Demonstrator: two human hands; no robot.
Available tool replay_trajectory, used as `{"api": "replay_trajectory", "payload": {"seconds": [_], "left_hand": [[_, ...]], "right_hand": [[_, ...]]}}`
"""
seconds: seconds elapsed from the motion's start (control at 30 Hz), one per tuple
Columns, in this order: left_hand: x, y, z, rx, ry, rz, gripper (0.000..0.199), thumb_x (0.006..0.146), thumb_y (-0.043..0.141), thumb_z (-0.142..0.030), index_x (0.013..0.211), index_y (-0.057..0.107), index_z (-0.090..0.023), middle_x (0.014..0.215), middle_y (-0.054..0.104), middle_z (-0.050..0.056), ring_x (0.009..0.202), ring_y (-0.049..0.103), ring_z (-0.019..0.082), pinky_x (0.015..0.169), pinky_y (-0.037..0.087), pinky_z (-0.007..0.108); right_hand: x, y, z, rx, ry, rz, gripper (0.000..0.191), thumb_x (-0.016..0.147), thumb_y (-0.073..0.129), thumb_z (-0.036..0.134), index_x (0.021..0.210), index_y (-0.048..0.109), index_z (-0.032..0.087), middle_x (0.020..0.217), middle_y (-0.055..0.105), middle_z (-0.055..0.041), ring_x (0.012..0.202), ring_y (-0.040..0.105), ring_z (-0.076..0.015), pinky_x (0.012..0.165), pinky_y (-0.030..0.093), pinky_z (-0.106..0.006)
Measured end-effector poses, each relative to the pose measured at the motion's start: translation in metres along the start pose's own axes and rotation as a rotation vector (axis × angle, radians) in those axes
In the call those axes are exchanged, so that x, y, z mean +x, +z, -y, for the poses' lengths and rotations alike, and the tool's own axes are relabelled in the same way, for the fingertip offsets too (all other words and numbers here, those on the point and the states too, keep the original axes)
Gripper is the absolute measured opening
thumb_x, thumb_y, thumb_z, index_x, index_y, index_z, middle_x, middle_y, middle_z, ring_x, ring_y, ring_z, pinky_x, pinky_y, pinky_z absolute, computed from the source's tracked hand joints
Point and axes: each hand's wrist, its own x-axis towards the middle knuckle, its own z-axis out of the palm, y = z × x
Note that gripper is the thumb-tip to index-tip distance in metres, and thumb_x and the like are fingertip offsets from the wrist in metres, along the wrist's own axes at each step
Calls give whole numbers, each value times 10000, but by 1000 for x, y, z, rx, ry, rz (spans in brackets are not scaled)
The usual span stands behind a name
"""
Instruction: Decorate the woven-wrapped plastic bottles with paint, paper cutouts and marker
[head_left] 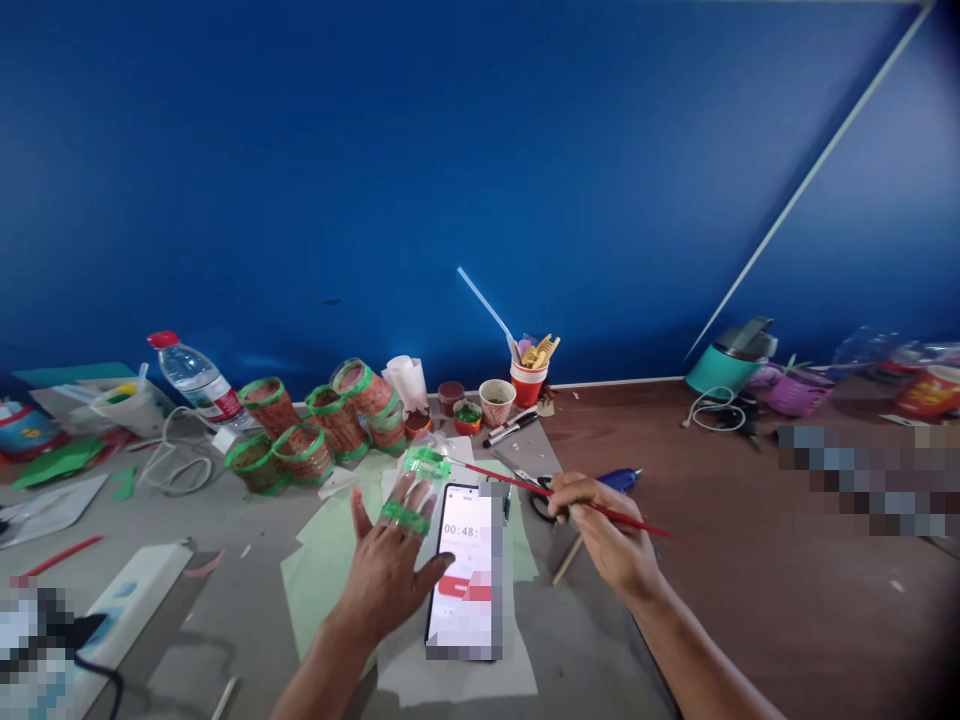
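My left hand point(386, 575) has its middle fingers pushed inside a clear plastic cylinder point(416, 492) with green-painted bands at both ends. Its thumb and one outer finger stick out to the sides. In my right hand point(604, 530) is a thin red paintbrush point(525, 484), pinched between thumb and fingers. The brush tip lies at the far green band of the cylinder; whether it touches cannot be told. Beneath and beside my left hand, a phone point(461, 560) showing a timer rests on white paper point(405, 675).
Several brown cylinders point(304, 452) with green rims stand at the back left, near a water bottle point(196, 380). Paint pots point(467, 415), a paper cup point(496, 402) and pens point(511, 430) sit behind my hands. Scissors point(541, 498) and a blue glue gun point(619, 480) lie near my right hand.
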Motion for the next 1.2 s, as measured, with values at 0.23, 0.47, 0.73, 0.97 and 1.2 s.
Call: {"api": "replay_trajectory", "payload": {"seconds": [0.23,0.47,0.73,0.97,1.2], "left_hand": [[0,-1,0,-35,-13,-28,580,884,533,-403,1397,412,-161,1375,539,162,1382,337,339,1121,-107,607],[0,0,1,-75,-27,-57,623,871,544,-391,1420,377,-148,1366,543,181,1391,314,352,1117,-97,626],[0,1,1,-117,-39,-73,661,874,544,-384,1455,320,-162,1388,521,181,1397,306,344,1122,-88,622],[0,2,3,-179,-75,-128,632,880,524,-410,1444,351,-180,1378,533,175,1370,360,353,1131,-56,628],[0,4,5,-250,-122,-171,593,903,457,-462,1433,368,-211,1380,530,156,1386,335,340,1144,-22,616]], "right_hand": [[6,7,6,219,71,-154,119,782,670,279,800,756,198,674,643,-60,617,557,-170,512,429,-276],[3,11,4,256,209,-204,132,743,731,309,794,767,193,664,691,-64,599,584,-155,515,451,-251],[11,14,9,303,286,-296,162,715,755,342,761,752,186,588,666,-52,555,564,-140,456,411,-216],[13,9,7,345,339,-337,160,678,773,322,733,742,175,569,654,-41,537,555,-128,449,410,-206],[11,11,8,323,322,-286,144,704,756,318,736,744,178,601,668,-54,558,564,-140,471,416,-229]]}}
